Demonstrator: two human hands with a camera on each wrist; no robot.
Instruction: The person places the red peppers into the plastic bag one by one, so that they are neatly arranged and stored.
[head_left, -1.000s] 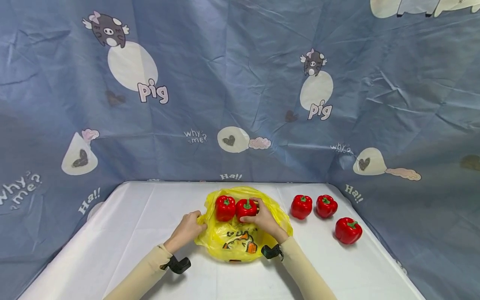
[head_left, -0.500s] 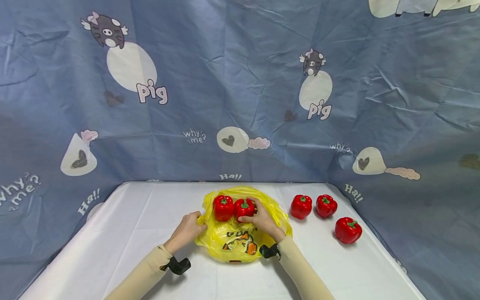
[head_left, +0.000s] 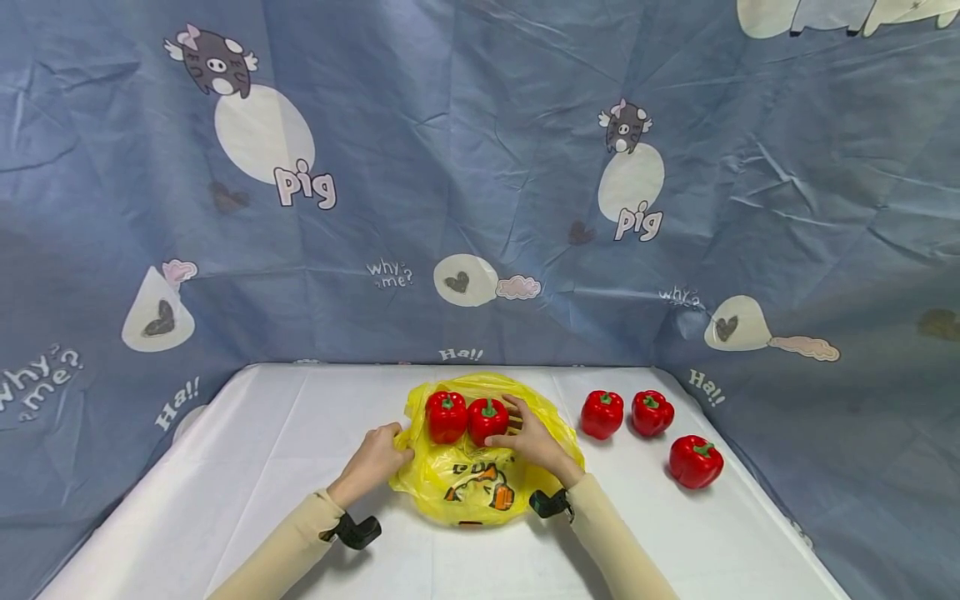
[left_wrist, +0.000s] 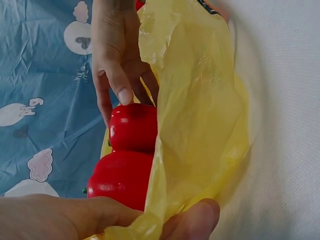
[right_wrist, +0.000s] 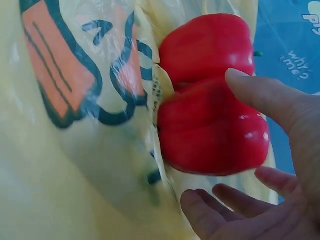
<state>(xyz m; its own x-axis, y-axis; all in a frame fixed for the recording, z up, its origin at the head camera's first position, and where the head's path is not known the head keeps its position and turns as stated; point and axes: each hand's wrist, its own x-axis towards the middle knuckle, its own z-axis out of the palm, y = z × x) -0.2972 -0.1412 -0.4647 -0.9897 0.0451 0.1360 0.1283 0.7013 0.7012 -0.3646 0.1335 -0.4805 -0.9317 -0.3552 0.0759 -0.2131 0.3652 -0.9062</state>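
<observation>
A yellow plastic bag (head_left: 427, 496) lies on the table, its mouth held apart at the left by my left hand (head_left: 375, 460), which pinches the rim between thumb and fingers. Two red bell peppers stand side by side in the bag's mouth: the left pepper (head_left: 446, 419) and the right pepper (head_left: 486, 425). My right hand (head_left: 534, 440) is just right of the right pepper, fingers spread. In the right wrist view, a gap shows between the lower fingers (right_wrist: 200, 210) and that pepper (right_wrist: 215, 130); whether the thumb touches it, I cannot tell.
Three more red bell peppers sit on the right of the white table (head_left: 300, 417): a near one (head_left: 696, 462), and two behind it, one pepper (head_left: 602, 415) beside another (head_left: 652, 414). A blue printed cloth (head_left: 480, 200) rises behind and at the sides.
Both bagged peppers have shifted slightly left. My right hand has let go of the right pepper, its fingers spreading and drawing back to the right. My left hand keeps its place on the rim.
</observation>
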